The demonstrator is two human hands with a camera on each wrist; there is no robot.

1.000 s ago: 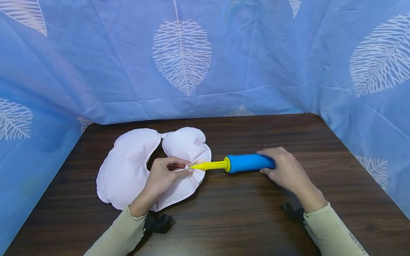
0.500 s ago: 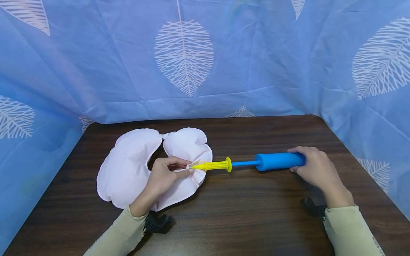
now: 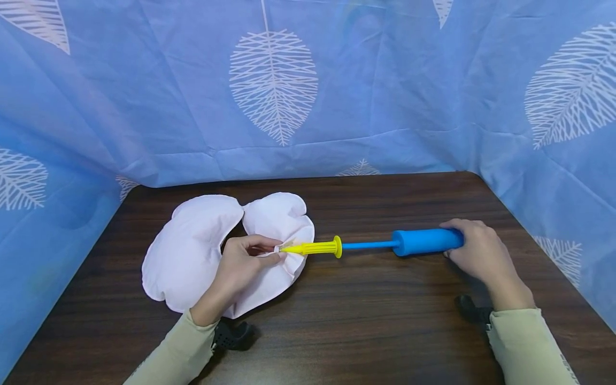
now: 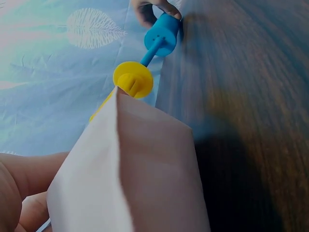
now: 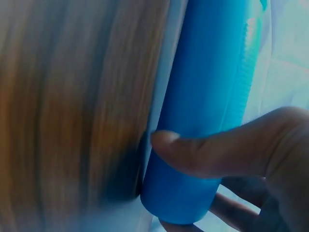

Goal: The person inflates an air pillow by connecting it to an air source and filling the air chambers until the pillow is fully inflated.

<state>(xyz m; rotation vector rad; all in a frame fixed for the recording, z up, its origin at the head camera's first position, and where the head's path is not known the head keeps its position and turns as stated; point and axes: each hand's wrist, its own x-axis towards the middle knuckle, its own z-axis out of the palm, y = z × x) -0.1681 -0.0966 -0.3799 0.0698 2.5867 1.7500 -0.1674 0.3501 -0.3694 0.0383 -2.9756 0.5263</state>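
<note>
A pale pink, U-shaped inflatable neck pillow [image 3: 187, 246] lies on the table, partly plump, with creases near its valve. My left hand [image 3: 239, 266] pinches the pillow's valve between thumb and fingers. Into that valve points the tapered yellow nozzle [image 3: 315, 248] of a hand pump. A thin blue rod [image 3: 368, 245] shows between the nozzle piece and the pump's blue barrel [image 3: 425, 242], so the pump is drawn out. Around the barrel's far right end my right hand [image 3: 483, 256] grips, its thumb [image 5: 207, 153] across the blue surface in the right wrist view. Pillow fabric [image 4: 149, 169] hides the valve in the left wrist view.
The dark wood-grain table [image 3: 366, 331] spreads under everything. A blue curtain [image 3: 394, 80] with white leaf prints hangs behind and at both sides. Each wrist wears a black camera mount [image 3: 236, 335] close to the tabletop.
My right hand has pulled the blue barrel to the right, away from the yellow piece, baring the blue rod. Most of that motion came in the first half second. My left hand stays at the valve.
</note>
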